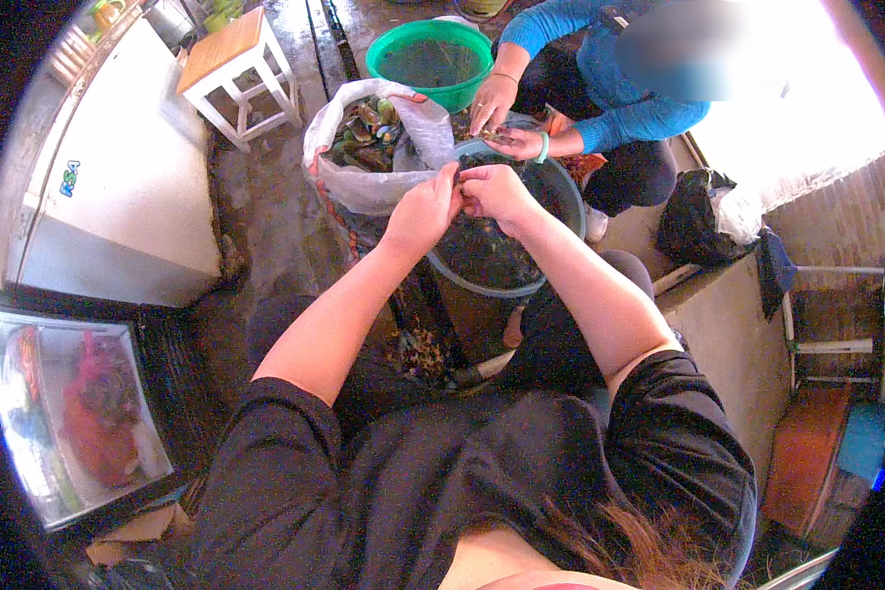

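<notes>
My left hand (427, 214) and my right hand (499, 197) meet above the near left rim of a grey-blue basin (580, 218). The fingers of both are closed in a pinch around a small dark thing (456, 177), mostly hidden by them; its kind cannot be made out. Dark contents fill the basin below. Just beyond my left hand stands an open white sack (428, 133) with brown and greenish shells (369, 128) inside that look like mussels.
Across the basin crouches a co-worker in a blue sleeve (536, 39), both hands (501, 123) over the far rim. A green tub (379, 59) stands behind the sack. To the left are a wooden-topped stool (224, 54) and a white appliance (118, 177); a black bag (693, 221) lies right.
</notes>
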The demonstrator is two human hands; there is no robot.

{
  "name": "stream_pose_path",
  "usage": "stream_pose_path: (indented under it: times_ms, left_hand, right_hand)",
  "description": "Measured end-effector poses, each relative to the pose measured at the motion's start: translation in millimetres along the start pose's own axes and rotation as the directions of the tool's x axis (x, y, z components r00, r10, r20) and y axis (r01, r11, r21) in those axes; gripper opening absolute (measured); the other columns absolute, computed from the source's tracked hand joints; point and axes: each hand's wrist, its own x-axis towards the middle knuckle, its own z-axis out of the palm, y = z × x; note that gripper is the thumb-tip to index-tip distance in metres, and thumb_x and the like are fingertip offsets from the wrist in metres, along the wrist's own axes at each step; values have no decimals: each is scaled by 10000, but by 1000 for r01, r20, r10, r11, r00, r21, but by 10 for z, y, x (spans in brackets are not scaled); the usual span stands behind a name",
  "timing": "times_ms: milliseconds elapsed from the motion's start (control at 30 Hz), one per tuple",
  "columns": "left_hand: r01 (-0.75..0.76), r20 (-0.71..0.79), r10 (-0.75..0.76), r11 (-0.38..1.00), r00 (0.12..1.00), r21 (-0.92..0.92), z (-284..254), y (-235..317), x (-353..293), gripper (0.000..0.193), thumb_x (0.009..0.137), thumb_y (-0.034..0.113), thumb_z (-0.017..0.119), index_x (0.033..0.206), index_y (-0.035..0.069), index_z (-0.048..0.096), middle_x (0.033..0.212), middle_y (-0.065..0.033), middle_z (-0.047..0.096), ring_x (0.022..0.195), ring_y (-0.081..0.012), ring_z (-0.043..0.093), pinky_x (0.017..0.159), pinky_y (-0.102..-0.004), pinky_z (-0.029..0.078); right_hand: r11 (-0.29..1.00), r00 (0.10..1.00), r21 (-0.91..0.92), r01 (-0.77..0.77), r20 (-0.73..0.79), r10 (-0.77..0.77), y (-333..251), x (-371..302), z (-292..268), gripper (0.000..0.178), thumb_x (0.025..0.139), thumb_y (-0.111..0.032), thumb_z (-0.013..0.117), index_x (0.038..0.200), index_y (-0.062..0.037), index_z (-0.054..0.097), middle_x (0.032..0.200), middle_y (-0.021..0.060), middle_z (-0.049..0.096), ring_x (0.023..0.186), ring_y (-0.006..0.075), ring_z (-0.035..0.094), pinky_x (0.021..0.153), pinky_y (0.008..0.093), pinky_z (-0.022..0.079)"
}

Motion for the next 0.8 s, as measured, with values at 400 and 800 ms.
stream_pose_path:
  times_ms: [400, 800]
  left_hand:
    - [617, 469, -403, 564, 786, -549, -143, -495, 43, 634, 668, -65, 573, 1282, 20, 442, 1002, -168, 643, 882, -234, 634, 731, -325, 495]
    - [733, 671, -317, 423, 671, -533, -229, -415, -134, 322, 743, 75, 698, 1053, 22, 630, 825, -11, 625, 686, -97, 570, 610, -236, 459]
  right_hand:
    - [988, 994, 113, -108, 29, 106, 30, -49, -67, 327, 731, 67, 586, 1048, -8, 614, 795, 106, 636, 616, 176, 617, 547, 282, 516]
    - [708, 886, -589, 390, 30, -464, -77, -107, -19, 154, 702, -146, 682, 793, -24, 655, 769, 144, 660, 685, 244, 646, 660, 353, 514]
